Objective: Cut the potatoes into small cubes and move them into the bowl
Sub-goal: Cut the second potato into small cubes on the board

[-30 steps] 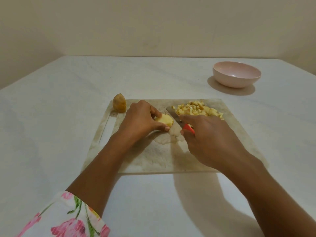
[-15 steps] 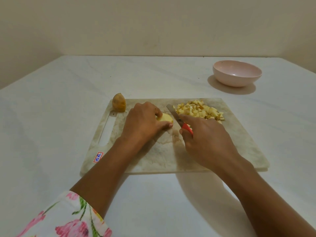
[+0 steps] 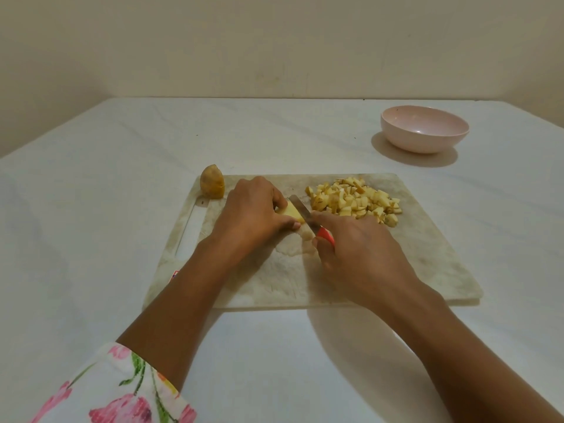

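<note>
Head view: the left grip (image 3: 253, 212) clenches a pale yellow potato wedge (image 3: 292, 213) on the marbled rectangular cutting board (image 3: 427, 257). The right grip (image 3: 360, 254) grasps the red-handled steel knife (image 3: 302, 210). Within the last second the blade has shifted from beside the heap of small potato cubes (image 3: 354, 201) to the wedge's exposed end; another cut is judged to be starting. A skin-on potato half (image 3: 212, 186) sits uncut at the board's far left corner. The round pink bowl (image 3: 396, 138) on the white table (image 3: 91, 239) shows no cubes, so transfer remains pending.

Knife (image 3: 300, 210) now against potato piece (image 3: 292, 213)
</note>
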